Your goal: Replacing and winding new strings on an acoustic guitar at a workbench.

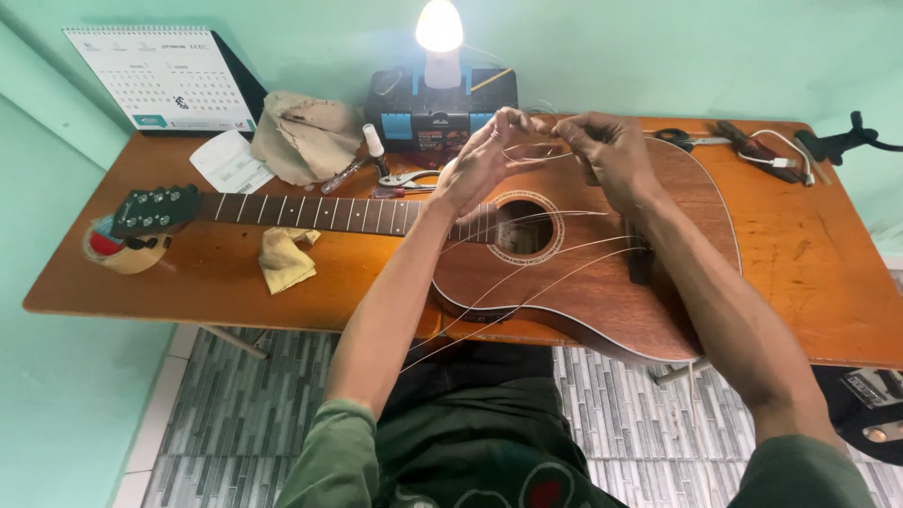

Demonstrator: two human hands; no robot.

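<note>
Head view shows my left hand (482, 160) and my right hand (609, 155) up above the brown guitar (602, 273), close together but not touching. My fingers on both hands are pinched shut on a thin guitar string (536, 150) that runs between them. The string sits in the air over the round sound hole (523, 229). More loose strings (527, 282) curve from the guitar body down past the near edge of the wooden table (235, 282). The guitar lies flat across the table, its neck pointing to my left, and its wide body hangs a little over the near edge. There is bare table to my right, out to the far right edge. To the left of my hands a yellow cloth (285, 259) lies just under the neck. Behind my hands stand a black and blue toolbox (440, 113) and a bright lamp (439, 38), near the back edge. Pliers (406, 179) lie by the toolbox.
</note>
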